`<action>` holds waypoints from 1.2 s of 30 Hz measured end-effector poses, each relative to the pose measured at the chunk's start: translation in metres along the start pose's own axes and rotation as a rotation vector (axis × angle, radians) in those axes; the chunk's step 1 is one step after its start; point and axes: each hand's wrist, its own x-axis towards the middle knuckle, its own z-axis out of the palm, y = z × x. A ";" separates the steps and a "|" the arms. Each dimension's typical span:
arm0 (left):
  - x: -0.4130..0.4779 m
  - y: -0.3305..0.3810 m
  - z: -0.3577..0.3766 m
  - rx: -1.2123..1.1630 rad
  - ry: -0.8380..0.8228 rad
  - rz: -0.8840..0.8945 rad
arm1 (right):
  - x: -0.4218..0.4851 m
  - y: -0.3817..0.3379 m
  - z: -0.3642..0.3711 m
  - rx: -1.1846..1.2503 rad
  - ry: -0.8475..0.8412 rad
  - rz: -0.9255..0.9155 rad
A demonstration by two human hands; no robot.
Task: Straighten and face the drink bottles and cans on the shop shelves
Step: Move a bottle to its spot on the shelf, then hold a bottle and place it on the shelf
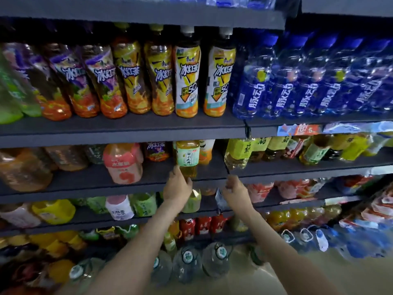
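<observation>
Fingers [188,181] of the left hand [176,189] grip one green-labelled tea bottle [188,155].

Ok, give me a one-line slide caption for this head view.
Left hand grips the base of a green-label bottle on the shelf; right hand raised beside it at the shelf edge.

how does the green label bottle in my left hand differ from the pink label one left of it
The green-label bottle has a pale green label and golden drink; the pink-label bottle has a pink label and orange-pink drink. The green-label bottle looks slimmer, the pink-label bottle wider. The left hand holds the green-label bottle near its base; nothing touches the pink-label bottle. Both stand on one shelf, labels forward.
</observation>
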 end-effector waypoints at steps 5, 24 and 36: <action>0.004 0.005 0.017 -0.038 0.128 -0.019 | 0.061 -0.009 -0.006 0.139 -0.056 -0.085; 0.000 -0.024 0.071 -0.166 0.373 0.144 | 0.107 0.031 0.026 0.344 0.119 -0.329; -0.110 0.013 -0.003 -0.373 -0.015 0.033 | -0.027 -0.036 -0.024 0.330 -0.509 -0.359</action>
